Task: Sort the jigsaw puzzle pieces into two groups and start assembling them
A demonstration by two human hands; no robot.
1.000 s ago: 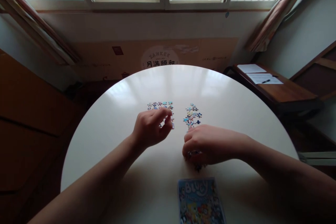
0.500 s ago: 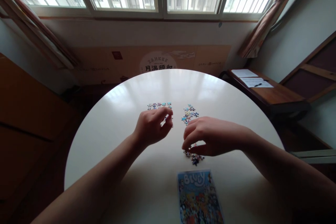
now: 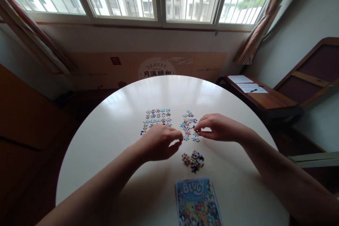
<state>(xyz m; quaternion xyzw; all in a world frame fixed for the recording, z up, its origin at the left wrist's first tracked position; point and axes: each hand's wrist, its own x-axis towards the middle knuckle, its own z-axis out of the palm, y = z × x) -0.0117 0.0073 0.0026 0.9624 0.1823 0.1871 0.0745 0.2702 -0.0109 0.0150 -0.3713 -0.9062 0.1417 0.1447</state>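
My right hand [image 3: 218, 127] pinches a small dark puzzle piece [image 3: 197, 130] at the right edge of a loose heap of puzzle pieces [image 3: 187, 122]. Just left of that heap is my left hand [image 3: 160, 143], thumb and forefinger brought together; whatever they may hold is too small to make out. Beyond it, puzzle pieces lie in spaced rows [image 3: 158, 115], and the hand covers part of the nearest rows. A second, darker pile of puzzle pieces [image 3: 194, 159] sits closer to me, apart from both hands.
A blue Bluey puzzle box [image 3: 197, 201] lies flat near me on the round white table [image 3: 95, 155]. To the right stands a wooden side table [image 3: 278, 99] with papers [image 3: 251, 87] and a pen. Windows and a printed cardboard panel [image 3: 182, 65] are behind.
My right hand has gone from the near pile to the farther heap's right edge. My left hand has shifted right and nearer, uncovering more of the rows. The camera view has tilted slightly.
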